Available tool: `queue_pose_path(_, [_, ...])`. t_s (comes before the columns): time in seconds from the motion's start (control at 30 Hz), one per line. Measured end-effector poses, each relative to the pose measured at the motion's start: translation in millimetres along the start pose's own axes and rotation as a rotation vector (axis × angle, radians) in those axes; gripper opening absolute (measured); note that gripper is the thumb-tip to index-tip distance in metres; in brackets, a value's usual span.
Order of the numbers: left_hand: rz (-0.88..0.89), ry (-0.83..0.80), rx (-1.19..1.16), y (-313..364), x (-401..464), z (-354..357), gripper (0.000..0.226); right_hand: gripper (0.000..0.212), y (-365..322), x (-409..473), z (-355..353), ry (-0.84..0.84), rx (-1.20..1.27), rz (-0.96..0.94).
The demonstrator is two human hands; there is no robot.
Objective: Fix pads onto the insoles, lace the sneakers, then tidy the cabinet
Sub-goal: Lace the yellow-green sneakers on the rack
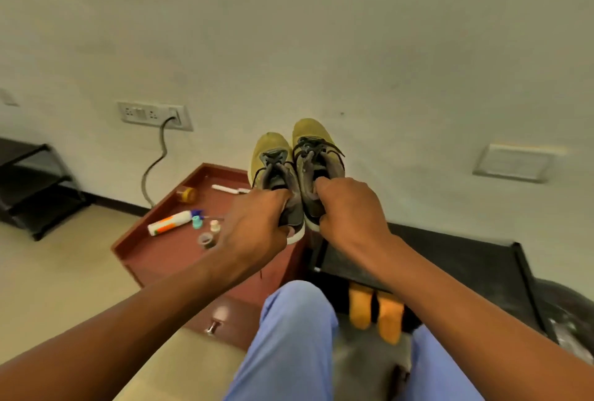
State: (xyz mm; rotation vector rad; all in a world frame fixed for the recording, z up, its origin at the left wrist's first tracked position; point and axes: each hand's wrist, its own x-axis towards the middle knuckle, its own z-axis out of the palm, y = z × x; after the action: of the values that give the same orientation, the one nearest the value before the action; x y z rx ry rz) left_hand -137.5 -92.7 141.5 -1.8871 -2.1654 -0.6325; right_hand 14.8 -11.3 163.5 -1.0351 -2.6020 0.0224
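Observation:
Two olive-and-grey sneakers with dark laces are held up side by side in front of the wall, toes pointing away. My left hand (pixel 257 224) grips the heel collar of the left sneaker (pixel 271 159). My right hand (pixel 348 208) grips the heel collar of the right sneaker (pixel 313 143). Two orange insoles (pixel 376 312) lie below, on a lower shelf of the black rack (pixel 450 256). The red-brown cabinet (pixel 154 256) stands under my left hand.
On the cabinet top lie a white glue tube (pixel 170 223), an amber jar (pixel 187 194), several small caps (pixel 205 230) and a white stick (pixel 226 189). A drawer knob (pixel 212 327) shows at the front. Another black rack (pixel 32 188) stands at the left wall. My blue-trousered knees fill the foreground.

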Motion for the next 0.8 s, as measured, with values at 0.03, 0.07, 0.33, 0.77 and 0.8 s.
queue_pose_path(0.03, [0.025,-0.017,-0.019,12.4,5.3,9.2,0.023,0.021,13.7,-8.5,-1.5,0.001,-0.019,0.031])
queue_pose_path(0.07, [0.048,-0.032,-0.037,23.0,9.6,18.4,0.025,0.022,25.4,-16.1,-2.0,0.0,-0.032,0.057])
queue_pose_path(0.33, [0.257,-0.153,-0.175,111.6,34.1,109.4,0.029,0.024,129.4,-77.2,10.6,-0.016,-0.109,0.308])
queue_pose_path(0.77, [0.336,-0.454,-0.174,146.9,28.3,242.0,0.025,0.012,202.4,-103.9,89.9,-0.339,-0.098,0.522])
queue_pose_path(0.8, [0.334,-0.474,-0.171,144.7,28.5,250.1,0.025,0.014,204.6,-102.5,97.6,-0.355,-0.093,0.534])
